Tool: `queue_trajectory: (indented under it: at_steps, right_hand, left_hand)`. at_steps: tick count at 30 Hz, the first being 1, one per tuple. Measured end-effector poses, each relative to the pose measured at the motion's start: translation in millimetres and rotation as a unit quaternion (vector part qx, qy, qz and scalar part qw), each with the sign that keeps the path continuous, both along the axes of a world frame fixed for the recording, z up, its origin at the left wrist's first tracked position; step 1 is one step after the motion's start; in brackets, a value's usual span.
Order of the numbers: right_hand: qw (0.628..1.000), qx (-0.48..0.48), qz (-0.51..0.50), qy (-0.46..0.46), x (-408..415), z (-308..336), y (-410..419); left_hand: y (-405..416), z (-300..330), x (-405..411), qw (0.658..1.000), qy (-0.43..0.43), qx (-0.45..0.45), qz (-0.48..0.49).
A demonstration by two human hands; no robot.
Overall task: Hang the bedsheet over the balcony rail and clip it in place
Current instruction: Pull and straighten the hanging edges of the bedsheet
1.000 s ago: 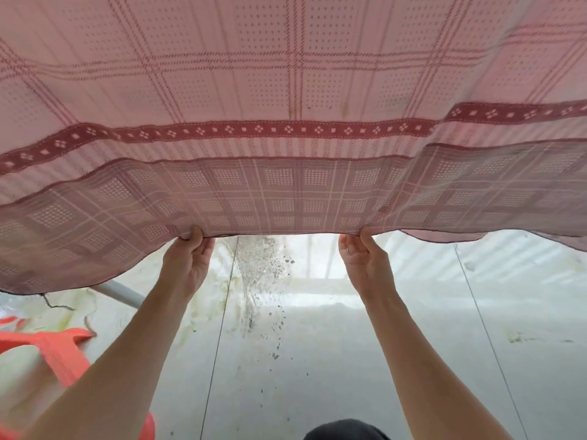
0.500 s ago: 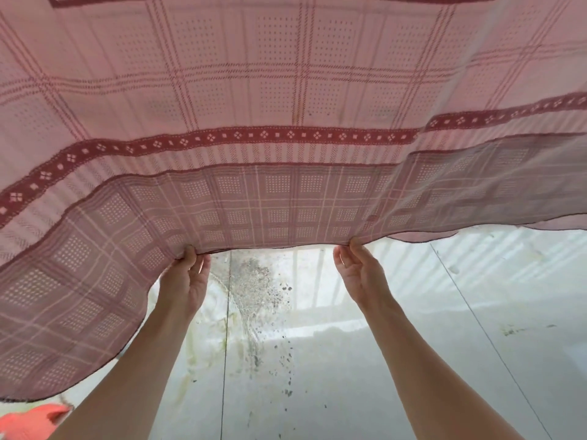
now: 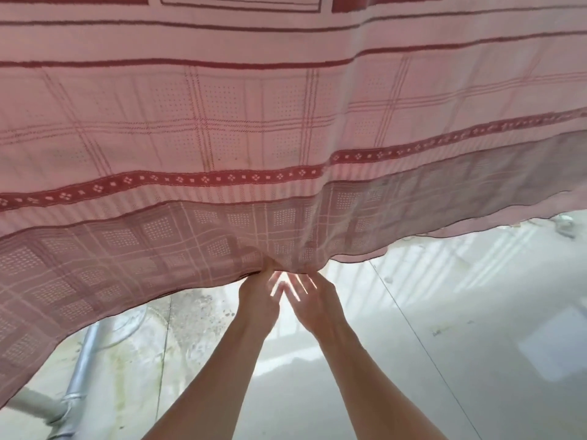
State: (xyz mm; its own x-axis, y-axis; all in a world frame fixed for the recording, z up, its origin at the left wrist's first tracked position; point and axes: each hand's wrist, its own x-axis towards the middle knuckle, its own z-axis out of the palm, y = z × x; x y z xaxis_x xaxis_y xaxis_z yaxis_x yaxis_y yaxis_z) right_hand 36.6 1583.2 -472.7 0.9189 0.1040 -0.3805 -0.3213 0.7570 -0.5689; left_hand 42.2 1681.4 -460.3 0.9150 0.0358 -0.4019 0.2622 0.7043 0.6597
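Note:
A pink bedsheet (image 3: 286,122) with dark red bands and a checked border fills the upper two thirds of the head view, its lower hem sagging across the middle. My left hand (image 3: 259,293) pinches the hem at its lowest point near the centre. My right hand (image 3: 313,300) sits right beside it with fingers spread, its fingertips touching the hem's underside; whether it grips the cloth is unclear. The balcony rail and any clips are hidden behind the sheet.
Below the sheet lies a pale tiled floor (image 3: 397,360) with dirt specks and striped sunlight. A grey metal pipe (image 3: 79,369) runs at the lower left. A dark seam crosses the floor on the right.
Both hands have come together at the centre of the hem, from being well apart. The sheet has risen and the view has tilted up. The right fingers have spread.

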Motion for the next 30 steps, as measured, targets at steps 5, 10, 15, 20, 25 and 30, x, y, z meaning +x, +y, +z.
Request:
queue_trajectory:
  at_steps: [5, 10, 15, 20, 25, 30]
  right_hand:
    - [0.992, 0.120, -0.047, 0.001, 6, 12, -80]
    - [0.992, 0.091, -0.085, 0.015, 24, 28, -152]
    - [0.986, 0.124, -0.111, 0.029, 54, 32, -216]
    - [0.996, 0.032, -0.073, 0.034, 65, 21, -256]
    - [0.999, -0.023, -0.027, -0.003, 79, 14, -279]
    - [0.999, 0.041, -0.023, -0.011, 85, 4, -277]
  left_hand:
    - [-3, 4, 2, 0.991, 0.023, -0.023, 0.127]
    - [-11, 7, 4, 0.978, 0.023, -0.040, 0.202]
    - [-17, 5, 5, 0.964, 0.028, -0.034, 0.263]
    - [-37, 2, 0, 0.953, 0.009, -0.055, 0.298]
    - [-68, 2, -1, 0.958, -0.039, -0.055, 0.280]
    - [-119, -10, 4, 0.978, -0.044, -0.030, 0.203]
